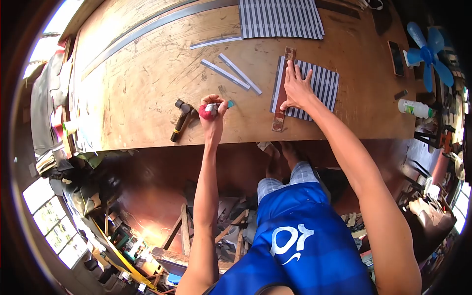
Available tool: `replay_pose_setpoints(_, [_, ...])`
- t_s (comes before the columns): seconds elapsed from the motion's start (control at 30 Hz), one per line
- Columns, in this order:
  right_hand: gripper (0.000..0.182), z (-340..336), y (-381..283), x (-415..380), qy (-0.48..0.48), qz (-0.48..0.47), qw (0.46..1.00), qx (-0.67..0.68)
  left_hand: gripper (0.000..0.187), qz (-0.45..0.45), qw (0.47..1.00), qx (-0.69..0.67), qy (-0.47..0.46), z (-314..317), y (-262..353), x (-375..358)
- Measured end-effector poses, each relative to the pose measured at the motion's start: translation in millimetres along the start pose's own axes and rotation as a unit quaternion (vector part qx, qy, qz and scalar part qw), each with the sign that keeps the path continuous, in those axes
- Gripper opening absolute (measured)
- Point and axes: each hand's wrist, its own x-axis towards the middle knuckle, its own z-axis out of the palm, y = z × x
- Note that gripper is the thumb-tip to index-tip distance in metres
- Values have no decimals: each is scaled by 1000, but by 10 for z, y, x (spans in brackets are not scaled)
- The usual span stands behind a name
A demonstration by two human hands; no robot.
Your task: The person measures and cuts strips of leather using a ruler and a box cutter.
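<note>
My left hand [212,123] is closed around a small red-wrapped tool [208,113] with a teal bit showing at its right side; its exact kind cannot be made out. It is held over the table's near part, beside a hammer [183,119] with a dark handle and yellow band. My right hand [298,89] lies with fingers spread, pressing on a rusty flat metal bar [279,115]. Under the bar is a smaller sheet with dark and white stripes [324,88], its left edge showing past the bar. Two cut striped strips [225,74] lie between my hands.
A larger striped sheet [280,18] and a thin strip [216,43] lie at the table's far side, near a long metal straightedge [142,37]. On the right are a phone [396,58], a blue fan [427,55] and a white bottle [414,108]. The wooden table's front edge [162,146] is close to me.
</note>
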Motion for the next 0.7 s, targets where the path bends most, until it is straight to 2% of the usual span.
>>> replay_pose_setpoints(0.07, [149, 15, 10, -1, 7, -2, 1000, 3, 35, 8, 1000, -4, -6, -65, -55, 42])
replay_pose_setpoints(0.13, [149, 16, 13, -4, 10, -3, 1000, 6, 28, -12, 991, 130, -3, -156, -61, 63])
replay_pose_setpoints(0.2, [149, 15, 12, -7, 6, 0, 1000, 10, 27, 10, 986, 166, -8, -122, -55, 64])
replay_pose_setpoints(0.3, [150, 9, 16, -4, -1, 2, 1000, 13, 28, -24, 984, 178, 7, -76, -65, 65])
replay_pose_setpoints(0.37, [151, 8, 13, -7, -1, 4, 1000, 15, 31, -76, 970, 230, -23, -122, -114, 71])
replay_pose_setpoints(0.47, [151, 12, 17, -10, 2, 5, 1000, 17, 38, -109, 958, 259, -62, -145, -138, 94])
replay_pose_setpoints(0.53, [150, 26, 18, -11, 7, 2, 1000, 26, 39, -105, 948, 289, -81, -4, -80, 102])
replay_pose_setpoints(0.6, [150, 22, 20, -22, 8, 2, 1000, 27, 35, -59, 985, 145, -73, 313, -27, 134])
replay_pose_setpoints(0.67, [150, 13, 19, -23, 7, 4, 1000, 29, 36, -36, 984, 135, -112, 575, -115, 322])
replay_pose_setpoints(0.7, [150, 11, 16, -23, 7, 5, 1000, 29, 30, 15, 983, 155, -102, 731, -195, 426])
